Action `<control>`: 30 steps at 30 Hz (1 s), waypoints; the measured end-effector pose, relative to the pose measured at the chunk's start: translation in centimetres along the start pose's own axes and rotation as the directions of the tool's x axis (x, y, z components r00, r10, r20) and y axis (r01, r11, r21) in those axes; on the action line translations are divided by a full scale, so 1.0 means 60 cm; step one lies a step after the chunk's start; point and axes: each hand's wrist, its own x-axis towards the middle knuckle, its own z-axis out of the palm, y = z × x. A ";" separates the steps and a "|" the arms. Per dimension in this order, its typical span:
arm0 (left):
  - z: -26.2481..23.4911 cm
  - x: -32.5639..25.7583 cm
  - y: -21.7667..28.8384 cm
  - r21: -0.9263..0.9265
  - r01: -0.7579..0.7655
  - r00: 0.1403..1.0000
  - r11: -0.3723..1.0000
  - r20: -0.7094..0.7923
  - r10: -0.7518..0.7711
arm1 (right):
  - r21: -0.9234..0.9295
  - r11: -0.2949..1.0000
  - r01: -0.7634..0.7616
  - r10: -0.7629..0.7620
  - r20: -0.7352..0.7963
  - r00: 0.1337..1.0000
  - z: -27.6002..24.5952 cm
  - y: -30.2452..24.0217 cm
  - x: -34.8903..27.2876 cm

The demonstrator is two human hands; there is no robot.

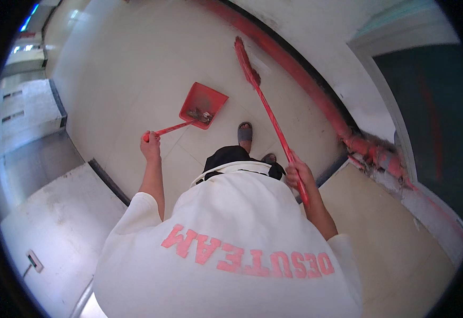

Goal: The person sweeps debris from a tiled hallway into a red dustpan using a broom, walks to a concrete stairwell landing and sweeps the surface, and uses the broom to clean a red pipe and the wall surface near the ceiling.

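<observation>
My left hand [151, 146] is closed round the end of the handle of a red dustpan [202, 99]. Some grey and whitish debris [199, 115] lies in the pan, near where the handle joins it. On the other side, my right hand [299, 172] grips the long red handle of a broom [268, 108]. The broom's head, with dark reddish bristles [256, 78], points away from me, close to the wall's foot and to the right of the dustpan. Whether the bristles touch the floor I cannot tell.
Light tiles cover the floor [130, 69]. A red pipe [306, 79] runs along the right wall and bends near a grey-framed dark panel [433, 116]. White cabinets or wall parts [64, 212] stand at left. My feet in grey slippers [245, 132] are below the dustpan.
</observation>
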 end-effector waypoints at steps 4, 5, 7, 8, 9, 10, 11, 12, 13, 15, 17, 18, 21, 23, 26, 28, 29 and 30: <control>-0.019 0.005 -0.016 -0.105 -0.013 0.998 0.994 -0.063 0.007 | -0.019 1.000 -0.005 0.007 0.135 0.991 0.095 -0.111 0.126; -0.027 0.004 -0.020 -0.091 0.001 0.995 0.996 -0.102 -0.010 | -0.062 0.998 0.001 0.008 0.139 0.990 0.116 -0.126 0.135; -0.032 0.000 -0.019 -0.093 0.019 0.981 0.995 -0.190 -0.036 | -0.171 0.985 0.028 0.001 0.166 0.986 0.168 -0.179 0.156; -0.034 -0.002 -0.015 -0.123 0.021 0.978 0.992 -0.205 -0.046 | -0.201 0.979 0.031 0.015 0.226 0.974 0.192 -0.202 0.150; -0.036 -0.010 -0.018 -0.150 0.027 0.974 0.988 -0.220 -0.060 | -0.305 0.948 0.087 -0.016 0.228 0.974 0.213 -0.218 0.136; -0.038 -0.017 -0.022 -0.173 0.033 0.968 0.984 -0.238 -0.074 | -0.402 0.905 0.140 -0.045 0.237 0.971 0.234 -0.232 0.121; -0.037 -0.019 -0.027 -0.194 0.018 0.960 0.981 -0.270 -0.071 | -0.524 0.829 0.194 -0.092 0.215 0.972 0.257 -0.246 0.103; -0.037 -0.023 -0.037 -0.211 0.004 0.950 0.978 -0.304 -0.070 | -0.633 0.736 0.241 -0.141 0.204 0.969 0.276 -0.258 0.088; -0.034 -0.032 -0.043 -0.222 -0.004 0.940 0.975 -0.335 -0.072 | -0.725 0.626 0.288 -0.177 0.227 0.958 0.284 -0.270 0.079; 0.018 -0.022 -0.024 -0.230 0.002 0.916 0.973 -0.391 -0.094 | -0.844 0.378 0.381 -0.261 0.298 0.918 0.290 -0.332 0.098; 0.026 -0.028 -0.021 -0.214 0.022 0.892 0.977 -0.437 -0.115 | -0.894 0.045 0.446 -0.350 0.404 0.845 0.277 -0.364 0.101; 0.028 -0.030 -0.019 -0.201 0.032 0.879 0.979 -0.461 -0.124 | -0.889 -0.080 0.450 -0.363 0.447 0.818 0.264 -0.385 0.102; 0.079 -0.035 0.010 -0.209 0.051 0.826 0.977 -0.540 -0.159 | -0.944 -0.141 0.298 -0.408 0.330 0.851 0.256 -0.485 0.108; 0.097 -0.031 0.016 -0.175 0.064 0.772 0.982 -0.615 -0.160 | -0.983 0.182 0.003 -0.391 -0.069 0.918 0.296 -0.524 0.103; 0.110 0.001 0.038 -0.048 0.112 0.749 0.993 -0.652 -0.116 | -1.000 0.030 0.006 -0.328 -0.004 0.945 0.296 -0.602 0.213; 0.113 0.044 0.064 0.001 0.122 0.720 0.992 -0.688 -0.088 | -0.991 -0.114 0.072 -0.344 0.107 0.933 0.338 -0.630 0.297; 0.106 0.055 0.088 -0.046 0.165 0.685 0.985 -0.713 -0.148 | -0.979 -0.181 0.097 -0.328 0.153 0.932 0.362 -0.636 0.342; 0.104 0.054 0.113 -0.089 0.214 0.657 0.973 -0.724 -0.211 | -0.970 -0.194 0.144 -0.300 0.199 0.933 0.388 -0.645 0.368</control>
